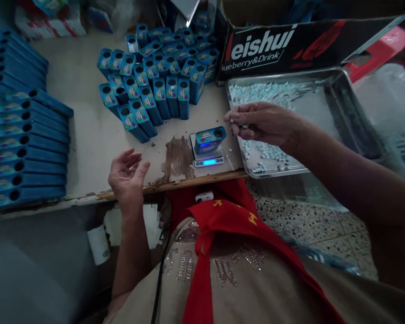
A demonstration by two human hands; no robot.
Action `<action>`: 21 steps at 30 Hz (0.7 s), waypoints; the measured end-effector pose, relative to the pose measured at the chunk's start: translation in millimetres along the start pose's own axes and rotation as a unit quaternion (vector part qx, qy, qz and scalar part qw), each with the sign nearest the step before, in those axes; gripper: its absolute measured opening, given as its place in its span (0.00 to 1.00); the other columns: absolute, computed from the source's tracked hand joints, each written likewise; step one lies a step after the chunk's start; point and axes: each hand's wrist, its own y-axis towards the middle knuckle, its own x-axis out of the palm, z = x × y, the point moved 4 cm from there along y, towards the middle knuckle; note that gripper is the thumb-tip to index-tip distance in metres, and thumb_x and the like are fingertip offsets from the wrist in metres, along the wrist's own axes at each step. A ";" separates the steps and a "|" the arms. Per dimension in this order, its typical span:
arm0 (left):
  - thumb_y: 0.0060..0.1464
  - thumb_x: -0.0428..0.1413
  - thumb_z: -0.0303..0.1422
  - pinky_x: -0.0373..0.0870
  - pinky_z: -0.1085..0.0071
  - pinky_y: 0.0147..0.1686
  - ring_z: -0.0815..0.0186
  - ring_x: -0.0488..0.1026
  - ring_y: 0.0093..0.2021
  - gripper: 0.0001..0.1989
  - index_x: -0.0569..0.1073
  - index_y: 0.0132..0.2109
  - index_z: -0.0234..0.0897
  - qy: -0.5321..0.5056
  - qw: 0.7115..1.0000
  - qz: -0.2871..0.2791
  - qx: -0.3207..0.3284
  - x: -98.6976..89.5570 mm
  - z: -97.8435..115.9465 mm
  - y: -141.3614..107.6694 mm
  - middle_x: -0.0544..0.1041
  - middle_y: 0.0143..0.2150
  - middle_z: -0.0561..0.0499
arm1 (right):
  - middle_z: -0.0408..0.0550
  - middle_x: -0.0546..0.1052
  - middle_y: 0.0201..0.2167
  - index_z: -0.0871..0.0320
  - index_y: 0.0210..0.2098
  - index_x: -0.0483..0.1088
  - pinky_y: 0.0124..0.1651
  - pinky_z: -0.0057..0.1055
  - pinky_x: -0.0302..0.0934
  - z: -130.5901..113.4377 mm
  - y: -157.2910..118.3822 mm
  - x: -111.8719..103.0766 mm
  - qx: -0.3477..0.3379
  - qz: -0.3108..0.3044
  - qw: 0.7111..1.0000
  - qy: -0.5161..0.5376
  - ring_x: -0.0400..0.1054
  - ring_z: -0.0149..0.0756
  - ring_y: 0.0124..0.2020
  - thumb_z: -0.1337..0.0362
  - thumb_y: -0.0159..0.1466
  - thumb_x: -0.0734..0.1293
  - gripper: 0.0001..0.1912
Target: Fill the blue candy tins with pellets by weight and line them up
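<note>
My right hand [253,121] is closed on a few small pale candies, just right of the scale and over the near left part of a metal tray [324,74]. More white and light-blue candies [273,153] lie in that tray. On a small digital scale [207,162] with a lit blue display stands a blue candy box [209,139], its round dark hole facing up. My left hand [127,173] hovers at the table's front edge, fingers loosely curled and apart, holding nothing.
Several blue boxes [160,90] stand upright at the table's middle back, and more lie stacked at the left [27,148]. A black carton [273,45] stands behind the tray. Brown bare wood [178,157] shows left of the scale. A red apron [222,216] covers my lap.
</note>
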 end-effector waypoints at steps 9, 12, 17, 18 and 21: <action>0.59 0.73 0.28 0.85 0.62 0.59 0.60 0.85 0.52 0.23 0.82 0.60 0.44 0.054 0.998 -0.017 0.020 10.3 6.9 -13.0 0.85 0.50 0.49 | 0.45 0.80 0.33 0.58 0.44 0.83 0.31 0.22 0.69 -16.4 -7.7 -1.6 -0.021 -0.003 0.997 -0.076 0.72 0.28 0.29 0.67 0.72 0.81 0.06; 0.59 0.72 0.25 0.85 0.62 0.60 0.60 0.85 0.52 0.23 0.81 0.60 0.44 0.064 0.998 -0.008 0.012 11.7 10.5 -10.9 0.85 0.50 0.49 | 0.46 0.81 0.34 0.59 0.45 0.82 0.33 0.23 0.69 -14.8 -8.2 -4.9 -0.024 -0.001 0.997 -0.070 0.73 0.29 0.31 0.68 0.71 0.82 0.06; 0.60 0.73 0.28 0.85 0.61 0.60 0.59 0.85 0.53 0.23 0.81 0.60 0.44 0.053 0.998 -0.028 0.008 19.8 14.9 -8.3 0.84 0.50 0.49 | 0.44 0.77 0.31 0.58 0.44 0.82 0.28 0.22 0.63 -17.6 -10.6 -2.4 -0.044 -0.008 0.991 -0.124 0.71 0.27 0.29 0.63 0.73 0.83 0.09; 0.59 0.73 0.28 0.85 0.61 0.61 0.59 0.85 0.53 0.23 0.82 0.60 0.44 0.045 0.998 -0.032 0.007 22.0 15.4 -8.3 0.84 0.49 0.49 | 0.43 0.77 0.31 0.58 0.43 0.82 0.28 0.22 0.62 -18.9 -10.5 -0.1 -0.051 -0.005 0.989 -0.137 0.70 0.27 0.28 0.62 0.74 0.83 0.09; 0.59 0.75 0.33 0.85 0.59 0.62 0.58 0.85 0.53 0.23 0.82 0.60 0.44 0.019 0.999 -0.039 0.000 28.7 16.7 -9.2 0.84 0.48 0.49 | 0.43 0.76 0.28 0.57 0.42 0.84 0.26 0.21 0.58 -20.5 -6.7 9.5 -0.077 -0.004 0.981 -0.177 0.66 0.27 0.27 0.63 0.76 0.80 0.06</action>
